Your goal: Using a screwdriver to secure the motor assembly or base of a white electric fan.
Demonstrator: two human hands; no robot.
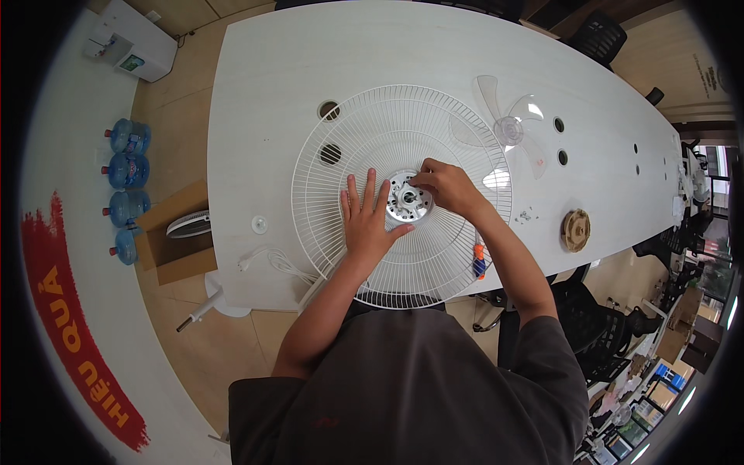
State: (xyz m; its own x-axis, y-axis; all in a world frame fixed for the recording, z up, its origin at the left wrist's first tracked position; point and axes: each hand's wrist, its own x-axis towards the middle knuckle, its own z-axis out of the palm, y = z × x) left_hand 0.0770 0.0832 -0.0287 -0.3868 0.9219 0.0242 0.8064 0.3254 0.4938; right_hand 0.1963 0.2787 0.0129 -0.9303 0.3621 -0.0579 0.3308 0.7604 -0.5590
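Observation:
A round white wire fan guard (341,132) lies on the table in front of me, overhanging its near edge. At its middle is a silvery metal hub plate (408,203) with several holes. My left hand (367,218) rests flat on the wires left of the plate, fingers spread and thumb along the plate's lower edge. From the right, my right hand (446,186) reaches over with its fingertips pinched together at the plate's upper edge. Whatever those fingers hold, if anything, is hidden. A screwdriver (479,262) with an orange and blue handle lies by the guard's lower right rim.
A transparent fan blade (508,130) lies partly beneath the guard. Small loose hardware (527,215) and a brown round part (576,230) are to the right. Leftward are a white round cap (259,225), a white cable (271,260), a cardboard box (159,240) and a fan stand (217,298).

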